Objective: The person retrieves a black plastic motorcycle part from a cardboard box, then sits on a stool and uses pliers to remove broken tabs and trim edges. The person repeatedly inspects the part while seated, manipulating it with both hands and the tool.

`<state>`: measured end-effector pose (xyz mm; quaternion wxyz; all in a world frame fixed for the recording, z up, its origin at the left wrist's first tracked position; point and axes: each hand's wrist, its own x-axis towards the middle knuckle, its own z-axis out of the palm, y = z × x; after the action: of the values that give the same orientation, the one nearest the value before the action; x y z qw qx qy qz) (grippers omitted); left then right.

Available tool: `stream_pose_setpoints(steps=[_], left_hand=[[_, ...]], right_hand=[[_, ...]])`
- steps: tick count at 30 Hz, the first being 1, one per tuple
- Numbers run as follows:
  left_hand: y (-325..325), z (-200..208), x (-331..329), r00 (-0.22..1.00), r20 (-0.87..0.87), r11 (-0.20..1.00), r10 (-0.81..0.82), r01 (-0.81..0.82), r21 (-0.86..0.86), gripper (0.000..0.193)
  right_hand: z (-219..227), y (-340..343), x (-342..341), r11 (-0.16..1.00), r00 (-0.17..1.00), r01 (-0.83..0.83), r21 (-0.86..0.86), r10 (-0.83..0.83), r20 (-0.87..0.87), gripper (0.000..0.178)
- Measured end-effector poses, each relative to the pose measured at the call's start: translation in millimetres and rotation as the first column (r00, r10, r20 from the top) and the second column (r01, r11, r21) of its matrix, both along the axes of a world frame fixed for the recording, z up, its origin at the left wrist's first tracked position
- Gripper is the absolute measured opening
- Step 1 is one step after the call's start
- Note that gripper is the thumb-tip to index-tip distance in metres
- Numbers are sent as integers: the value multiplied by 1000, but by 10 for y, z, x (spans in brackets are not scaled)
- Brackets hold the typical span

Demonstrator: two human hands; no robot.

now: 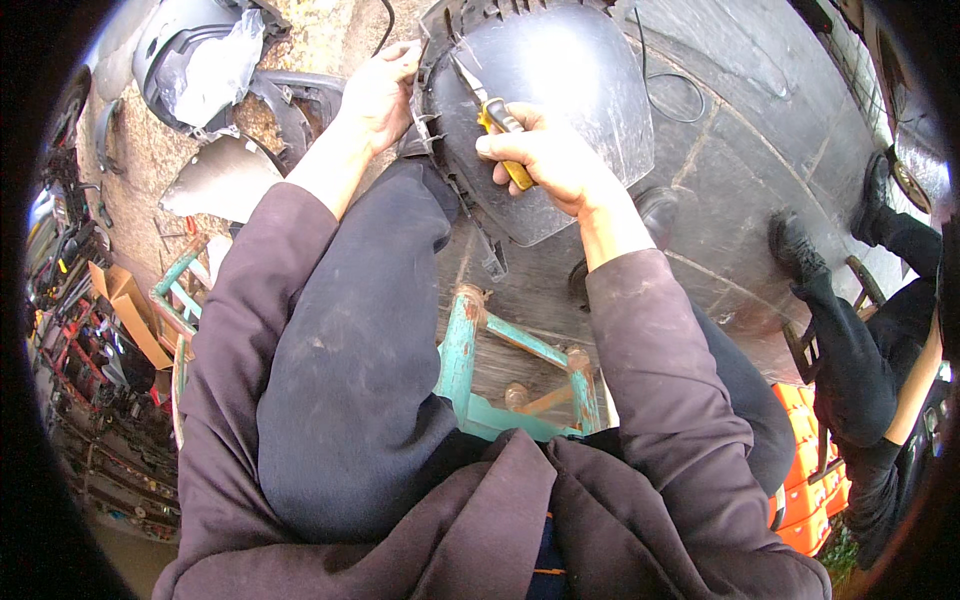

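1. A large dark plastic panel [590, 75] is set in front of the knees, its notched, clip-lined edge turned to the left; all places below are given from it.
2. The panel's left edge is gripped by the left hand [378, 95], its thumb and fingers pinching there.
3. A yellow-and-grey hand tool [497, 112] is held over the left half of the panel by the right hand [545, 155], whose fingers are curled around the handle.
4. The tool's slim metal tip is pointed toward the notched edge; whether contact is made cannot be told.
5. A dark strip [490, 255] is seen hanging at the panel's lower left.
6. Nearer the body than the panel, a chipped teal wooden frame [458, 345] is seen between the legs.
7. Left of the panel, dark curved parts [160, 50] and a clear plastic bag [215, 85] are gathered.
8. Right of it, a thin cable [690, 118] is looped on the dark floor [745, 190].
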<state>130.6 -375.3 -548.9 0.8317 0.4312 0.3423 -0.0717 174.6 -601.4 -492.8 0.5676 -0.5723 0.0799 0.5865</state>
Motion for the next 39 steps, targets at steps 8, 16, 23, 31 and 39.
stream_pose_setpoints(steps=[8,16,23,31,39], left_hand=[[15,35,15,998,-1,997,-68,68,-25,36],[39,89,21,986,89,987,-138,144,-66,38],[-147,157,112,940,34,866,-339,298,402,31],[-173,102,147,862,-208,676,-462,494,546,35],[-212,132,142,869,-245,706,-431,494,508,37]], right_hand=[[73,-23,44,1000,1000,11,-10,-11,20,28],[31,-78,80,1000,998,0,28,-2,61,26],[117,-96,108,997,982,-66,-47,73,177,31],[117,-155,140,998,972,-69,11,64,228,31],[21,-117,78,988,926,-145,-48,153,346,29]])
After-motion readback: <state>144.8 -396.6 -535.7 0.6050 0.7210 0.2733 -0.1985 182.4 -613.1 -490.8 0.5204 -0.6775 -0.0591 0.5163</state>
